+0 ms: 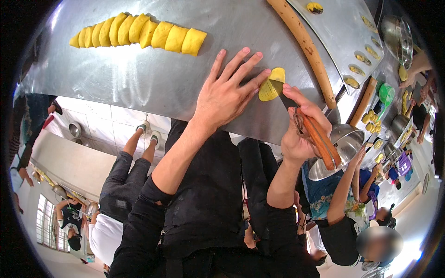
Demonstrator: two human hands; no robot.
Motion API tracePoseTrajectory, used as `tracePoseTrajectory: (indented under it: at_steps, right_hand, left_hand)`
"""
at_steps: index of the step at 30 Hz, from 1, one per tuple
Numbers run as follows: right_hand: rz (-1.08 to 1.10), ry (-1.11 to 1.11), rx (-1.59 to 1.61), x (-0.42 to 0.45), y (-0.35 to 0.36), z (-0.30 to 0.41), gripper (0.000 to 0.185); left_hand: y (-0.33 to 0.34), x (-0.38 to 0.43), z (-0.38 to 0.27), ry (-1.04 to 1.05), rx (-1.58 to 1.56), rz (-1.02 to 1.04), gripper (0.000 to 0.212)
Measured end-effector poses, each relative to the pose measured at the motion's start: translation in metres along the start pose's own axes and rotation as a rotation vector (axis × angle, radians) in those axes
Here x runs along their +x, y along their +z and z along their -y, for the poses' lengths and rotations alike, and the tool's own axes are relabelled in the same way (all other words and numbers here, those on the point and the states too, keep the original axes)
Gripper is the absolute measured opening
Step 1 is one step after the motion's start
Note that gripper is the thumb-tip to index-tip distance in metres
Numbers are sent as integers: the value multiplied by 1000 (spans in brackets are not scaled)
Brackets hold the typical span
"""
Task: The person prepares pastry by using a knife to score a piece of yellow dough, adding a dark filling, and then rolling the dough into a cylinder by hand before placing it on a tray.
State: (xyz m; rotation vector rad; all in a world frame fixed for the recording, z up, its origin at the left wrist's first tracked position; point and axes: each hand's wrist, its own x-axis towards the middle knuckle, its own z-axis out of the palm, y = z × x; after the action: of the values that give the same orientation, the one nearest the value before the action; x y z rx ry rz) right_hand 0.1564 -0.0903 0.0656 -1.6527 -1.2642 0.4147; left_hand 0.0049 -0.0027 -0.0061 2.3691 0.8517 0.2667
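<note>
My right hand (302, 128) grips the wooden handle (318, 139) of a knife. Its dark blade (285, 99) lies against a flattened oval of yellow dough (273, 87), which shows several parallel slits on its near part. My left hand (227, 88) rests palm down on the metal table with fingers spread, and its index fingertip meets or nearly meets the dough's left edge. Farther left, a row of cut yellow dough pieces (139, 31) leans together, tapering to the left end.
A long wooden rolling pin (306, 48) lies right of the dough. Beyond it, a metal tray (333, 38) carries several shaped dough pieces. Metal bowls (351, 139), a green scoop (386, 93) and other people's hands (417, 69) are at the right. The steel table's (167, 90) near edge runs below my hands.
</note>
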Motion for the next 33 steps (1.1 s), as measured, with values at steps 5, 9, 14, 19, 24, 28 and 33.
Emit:
tracePoseTrajectory:
  at_steps: [5, 9, 14, 19, 24, 28, 33]
  right_hand:
    - [-1, 8, -17, -6, -4, 1, 23]
    - [4, 15, -20, -3, -6, 5, 23]
    - [-19, 5, 16, 5, -4, 3, 23]
    - [-10, -6, 30, 5, -3, -2, 23]
    - [-10, -3, 15, 7, -1, 0, 23]
    - [-9, -7, 11, 8, 0, -1, 24]
    - [-8, 1, 26, 8, 0, -2, 24]
  left_hand:
    - [0, 0, 0, -1, 1, 2, 50]
    - [-1, 0, 0, -1, 3, 5, 50]
    - [-2, 0, -1, 0, 5, 19, 51]
    - [-2, 1, -1, -2, 11, 28, 51]
    - [-3, 1, -1, -5, 5, 29, 51]
    - [-1, 0, 0, -5, 9, 30, 51]
    - [-1, 0, 0, -7, 11, 34, 51]
